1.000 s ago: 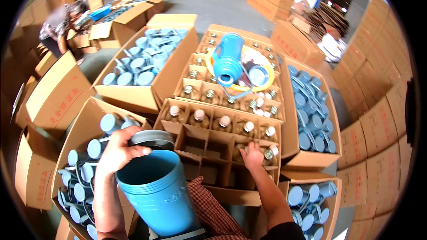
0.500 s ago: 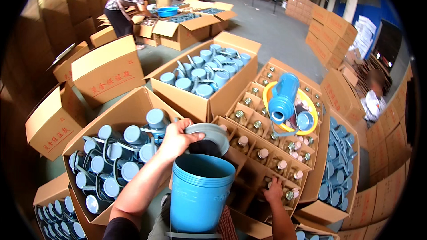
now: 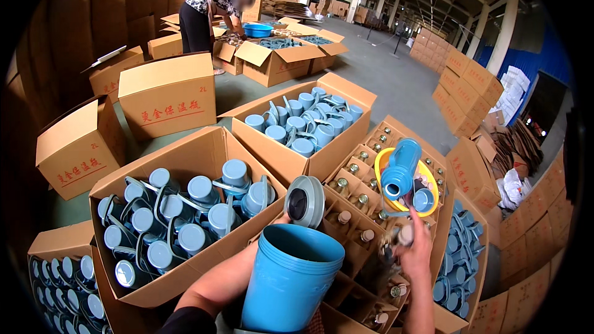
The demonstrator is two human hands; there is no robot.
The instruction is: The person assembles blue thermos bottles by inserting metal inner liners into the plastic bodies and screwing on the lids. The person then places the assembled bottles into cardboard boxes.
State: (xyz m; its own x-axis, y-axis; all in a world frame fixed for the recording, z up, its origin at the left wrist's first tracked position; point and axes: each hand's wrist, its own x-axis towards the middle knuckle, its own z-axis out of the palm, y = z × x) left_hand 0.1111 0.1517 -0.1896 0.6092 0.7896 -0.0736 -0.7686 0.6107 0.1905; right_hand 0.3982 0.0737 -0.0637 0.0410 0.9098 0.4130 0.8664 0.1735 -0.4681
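two hands at blue shell, upright: left hand behind rim, fingers pinching grey cap; right hand right of shell, fingers gripping flask.

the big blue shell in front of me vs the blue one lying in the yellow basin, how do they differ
The blue shell by the left hand stands upright, mouth open upward, plain-sided. The blue piece in the yellow basin lies tilted, its opening facing the camera, looks smaller, and narrows toward its top. The yellow basin sits on the divided carton; the shell sits at the person's lap. Both are light blue plastic.
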